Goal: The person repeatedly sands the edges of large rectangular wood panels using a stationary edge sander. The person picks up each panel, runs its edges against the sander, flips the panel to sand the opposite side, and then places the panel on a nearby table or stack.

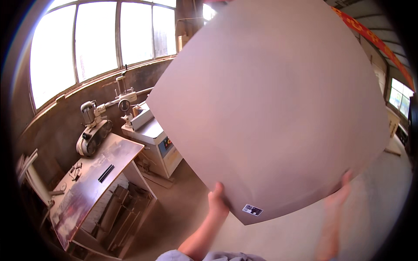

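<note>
A large flat board (270,104), plain greyish-pink, is held up tilted in front of me and fills most of the head view. Near its lowest corner is a small black-and-white printed label (252,210). My left hand (218,201) grips the lower left edge, thumb at the near face and the other fingers hidden behind. Farther along the lower edge, on the right, my right hand (340,191) is closed on the board; it is somewhat blurred and its fingers are partly hidden.
At left stands a worktable (98,185) with two black strips (106,173) and small tools; wood offcuts (117,213) lie beneath. Behind it is a woodworking machine (150,130) with a roller feeder (93,130). Windows (96,39) line the wall; a red banner (370,37) hangs upper right.
</note>
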Demonstrator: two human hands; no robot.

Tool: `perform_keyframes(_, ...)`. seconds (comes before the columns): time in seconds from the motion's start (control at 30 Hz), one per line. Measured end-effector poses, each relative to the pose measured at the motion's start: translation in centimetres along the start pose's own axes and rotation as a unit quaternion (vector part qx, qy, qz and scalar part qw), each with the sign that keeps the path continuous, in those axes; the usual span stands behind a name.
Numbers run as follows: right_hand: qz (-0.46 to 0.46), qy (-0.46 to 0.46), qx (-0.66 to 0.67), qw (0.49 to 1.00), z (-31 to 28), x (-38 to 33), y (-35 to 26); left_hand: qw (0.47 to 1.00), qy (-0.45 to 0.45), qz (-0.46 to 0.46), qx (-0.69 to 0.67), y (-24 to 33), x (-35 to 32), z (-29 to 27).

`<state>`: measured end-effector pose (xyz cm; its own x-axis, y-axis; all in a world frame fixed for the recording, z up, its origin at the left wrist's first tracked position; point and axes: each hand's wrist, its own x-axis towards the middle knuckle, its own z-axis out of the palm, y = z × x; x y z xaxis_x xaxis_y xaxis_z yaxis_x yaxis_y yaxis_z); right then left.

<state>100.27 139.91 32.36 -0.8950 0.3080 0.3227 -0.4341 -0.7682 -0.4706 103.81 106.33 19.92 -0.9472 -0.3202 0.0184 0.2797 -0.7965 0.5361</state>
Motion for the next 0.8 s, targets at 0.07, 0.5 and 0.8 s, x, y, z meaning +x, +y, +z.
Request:
perform_keyframes(0.07,-0.012,0.076,-0.029,0.997,-3.0,-1.2,5.0,0.999,0.0,0.003,0.033,-3.3,2.1,-1.4)
perform_keyframes(0.5,0.184,0.163,0.004,0.969,-13.6,3.5,25.3,0.957,-0.163,0.163,0.178,22.3,17.3,3.7)
perform_keyframes(0.8,0.183,0.138,-0.115,0.967,-20.2,14.0,32.3,0.812,-0.274,-0.111,0.503,22.5,34.6,3.8)
